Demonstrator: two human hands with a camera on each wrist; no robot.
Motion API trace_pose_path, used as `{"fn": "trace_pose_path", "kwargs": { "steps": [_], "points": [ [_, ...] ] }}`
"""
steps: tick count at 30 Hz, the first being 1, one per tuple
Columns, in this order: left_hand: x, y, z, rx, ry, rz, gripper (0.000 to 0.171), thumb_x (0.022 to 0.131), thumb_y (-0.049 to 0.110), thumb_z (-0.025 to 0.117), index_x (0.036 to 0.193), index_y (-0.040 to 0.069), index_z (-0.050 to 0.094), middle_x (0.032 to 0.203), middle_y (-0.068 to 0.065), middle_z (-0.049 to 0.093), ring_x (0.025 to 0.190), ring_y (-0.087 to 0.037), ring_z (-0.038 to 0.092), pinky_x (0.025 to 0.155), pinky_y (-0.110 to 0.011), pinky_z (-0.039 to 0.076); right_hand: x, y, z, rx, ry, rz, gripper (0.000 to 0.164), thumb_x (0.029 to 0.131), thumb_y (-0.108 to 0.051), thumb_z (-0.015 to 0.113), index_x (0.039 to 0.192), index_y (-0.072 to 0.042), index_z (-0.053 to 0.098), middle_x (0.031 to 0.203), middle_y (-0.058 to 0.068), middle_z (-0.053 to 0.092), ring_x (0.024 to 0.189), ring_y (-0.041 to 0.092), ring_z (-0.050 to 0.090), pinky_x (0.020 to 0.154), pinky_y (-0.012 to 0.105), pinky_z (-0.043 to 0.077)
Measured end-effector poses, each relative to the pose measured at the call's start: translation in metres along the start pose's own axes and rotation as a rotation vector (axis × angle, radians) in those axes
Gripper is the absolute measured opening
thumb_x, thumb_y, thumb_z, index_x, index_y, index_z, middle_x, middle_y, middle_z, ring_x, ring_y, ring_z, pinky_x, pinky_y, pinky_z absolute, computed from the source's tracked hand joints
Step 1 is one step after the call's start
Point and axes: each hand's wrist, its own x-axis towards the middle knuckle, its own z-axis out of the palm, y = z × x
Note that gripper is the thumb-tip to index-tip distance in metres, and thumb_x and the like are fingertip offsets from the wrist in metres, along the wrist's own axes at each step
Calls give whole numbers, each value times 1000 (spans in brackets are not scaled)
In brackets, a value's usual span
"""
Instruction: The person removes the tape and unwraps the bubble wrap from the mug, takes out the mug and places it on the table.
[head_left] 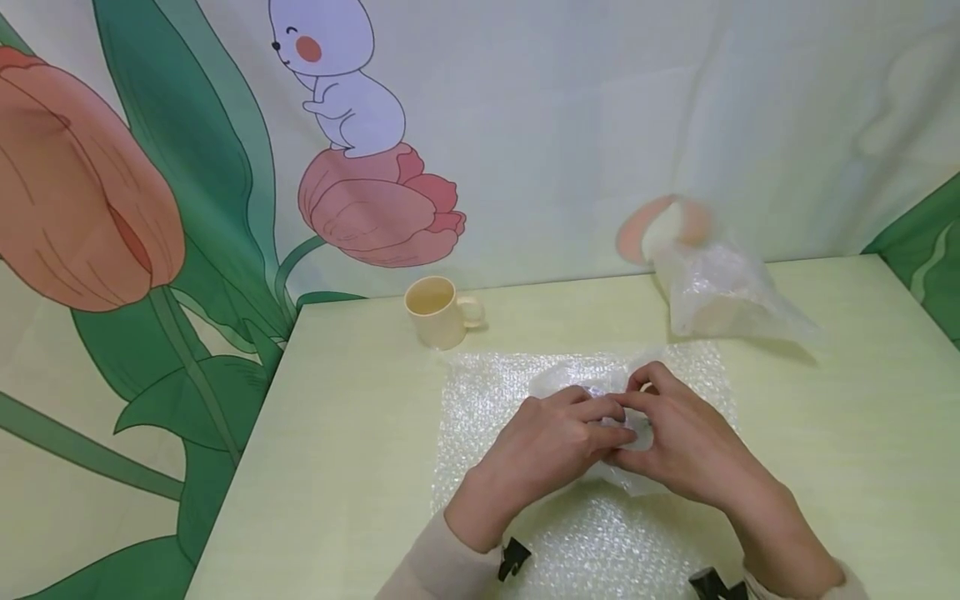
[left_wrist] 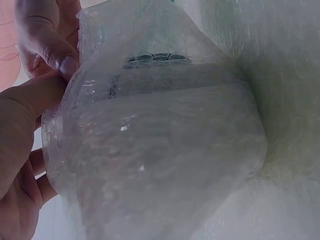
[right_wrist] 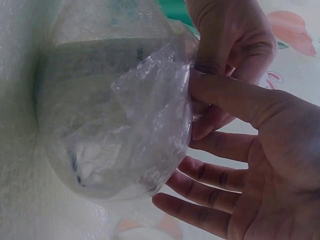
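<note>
Both hands are at a rounded, pale thing wrapped in clear bubble wrap (right_wrist: 115, 120), its own kind hidden under the film. Through the plastic, the left wrist view shows a grey band and dark marks. My left hand (head_left: 558, 437) pinches the gathered wrap at the top. From the other side my right hand (head_left: 693, 433) holds the same folds, its thumb and index finger at the wrap and the other fingers spread along the side. The bundle lies on a flat sheet of bubble wrap (head_left: 487, 408), and in the head view the hands cover much of it.
A cream mug (head_left: 438, 317) stands at the back left of the pale table (head_left: 322, 467), its handle toward the right. Another plastic-wrapped bundle (head_left: 723, 292) sits at the back right. Behind the table hangs a printed cloth (head_left: 540, 133) with tulips and a white animal.
</note>
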Motion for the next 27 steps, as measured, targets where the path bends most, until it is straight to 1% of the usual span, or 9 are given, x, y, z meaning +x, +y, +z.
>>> {"fn": "trace_pose_path", "kwargs": {
  "steps": [6,11,15,18,23,27],
  "points": [
    [1,0,0,-18,-12,-18,16,96,35,75,110,41,80,112,23,69,95,-3,66,54,-22,54,-1,0,-3,-15,-35,-15,43,74,-37,93,111,-22,77,119,-1,52,84,12,53,69,27,46],
    [1,1,2,-33,3,-33,13,96,35,75,107,39,81,111,25,71,93,-2,66,55,-20,53,-3,3,-5,-12,-70,-33,53,73,-36,94,120,-21,75,122,-1,51,88,13,53,72,28,46],
    [1,1,3,-42,20,-41,11,96,34,76,103,38,82,108,27,72,89,0,66,58,-16,53,-2,5,-7,2,-95,-33,60,72,-35,95,126,-20,73,124,-1,50,88,13,53,72,29,46],
    [1,0,4,-48,30,-45,9,94,34,77,102,37,82,107,28,72,87,1,66,61,-14,54,-2,5,-7,1,-102,-30,62,72,-35,95,127,-18,73,125,-1,51,88,13,53,73,30,47],
    [2,0,4,-61,28,-57,9,94,35,77,101,37,82,107,29,72,91,3,67,68,-14,55,-2,4,-6,-10,-94,-34,61,72,-34,95,126,-18,74,124,-1,51,87,13,54,74,30,48],
    [2,-1,3,-74,9,-60,11,94,37,77,103,37,82,108,29,73,94,4,67,71,-13,55,-2,4,-7,-15,-93,-33,61,72,-34,95,127,-19,73,124,-1,51,87,13,54,73,30,48]
  ]
}}
